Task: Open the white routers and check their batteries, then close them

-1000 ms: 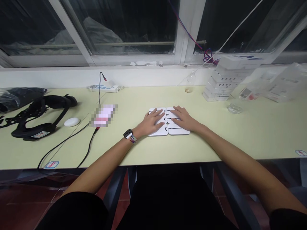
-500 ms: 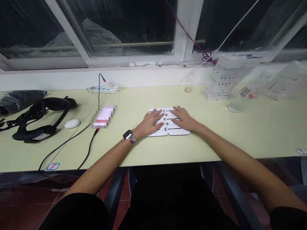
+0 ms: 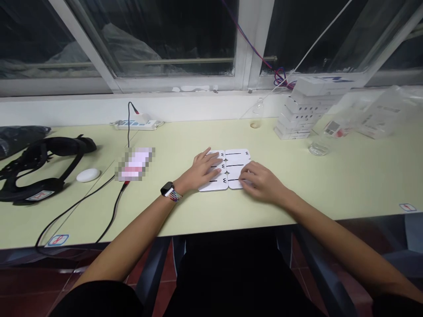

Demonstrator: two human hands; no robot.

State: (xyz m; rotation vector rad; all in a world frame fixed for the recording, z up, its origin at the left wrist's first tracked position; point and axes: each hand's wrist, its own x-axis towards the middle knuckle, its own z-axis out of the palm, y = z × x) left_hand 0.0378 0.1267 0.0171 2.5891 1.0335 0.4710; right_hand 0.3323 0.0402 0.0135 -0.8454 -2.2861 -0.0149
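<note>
Several white cards (image 3: 238,155) with rounded corners lie edge to edge on the table in two columns. Black lines and W-like marks are drawn on them. My left hand (image 3: 201,171), a watch on its wrist, rests open with fingers spread over the left column, partly covering it. At the right side of the lower right card (image 3: 233,182), my right hand (image 3: 262,182) has its fingers bent and drawn together around the edge. That card's right end is hidden under the hand.
To the left are a phone (image 3: 135,164) on a cable, a white oval object (image 3: 88,175) and a black headset (image 3: 49,171). A power strip (image 3: 137,125) sits by the wall. Stacked white boxes (image 3: 299,110), a clear bottle (image 3: 320,143) and plastic bags (image 3: 380,112) stand right.
My right hand has slid back and right off the upper cards, its spread fingers now curled at the lower right card. The left hand stays on the cards. The view has shifted slightly.
</note>
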